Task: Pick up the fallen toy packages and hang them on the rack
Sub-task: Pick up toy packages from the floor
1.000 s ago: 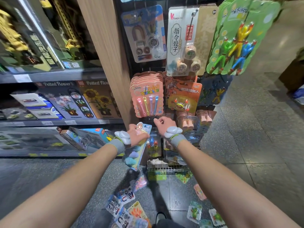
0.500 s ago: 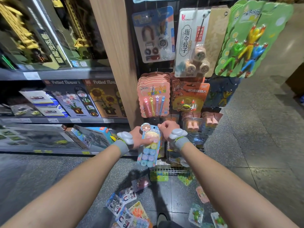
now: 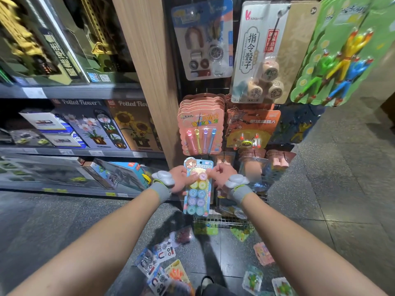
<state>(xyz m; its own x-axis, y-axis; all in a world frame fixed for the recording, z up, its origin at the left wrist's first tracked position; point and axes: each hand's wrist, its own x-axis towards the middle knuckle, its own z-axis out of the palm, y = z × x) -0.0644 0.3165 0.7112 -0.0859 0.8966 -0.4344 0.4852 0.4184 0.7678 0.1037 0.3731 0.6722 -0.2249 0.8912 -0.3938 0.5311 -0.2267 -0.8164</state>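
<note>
A blue stamp-toy package [image 3: 198, 190] with round pastel pieces stands upright in front of the black wire rack [image 3: 224, 221], just under the pink bubble-wand packs [image 3: 201, 129]. My left hand [image 3: 181, 180] grips its left edge, thumb across the front. My right hand [image 3: 221, 175] pinches its upper right edge. Several fallen packages lie on the floor below: magnet sets [image 3: 159, 259], an orange pack [image 3: 178, 274], a pink pack [image 3: 264, 253] and green frog packs [image 3: 253, 278].
The rack carries hung toys: a magnet set [image 3: 203, 39], wooden dice [image 3: 260, 54], green sticky-figure cards [image 3: 346, 52]. A wooden panel [image 3: 147, 77] separates it from shelves of boxed sets [image 3: 85, 124]. My shoe [image 3: 206, 283] is near the fallen packs.
The stamp package has turned from tilted at my left wrist to upright and facing me. My right hand came over to take its upper right edge. The view moved closer to the rack.
</note>
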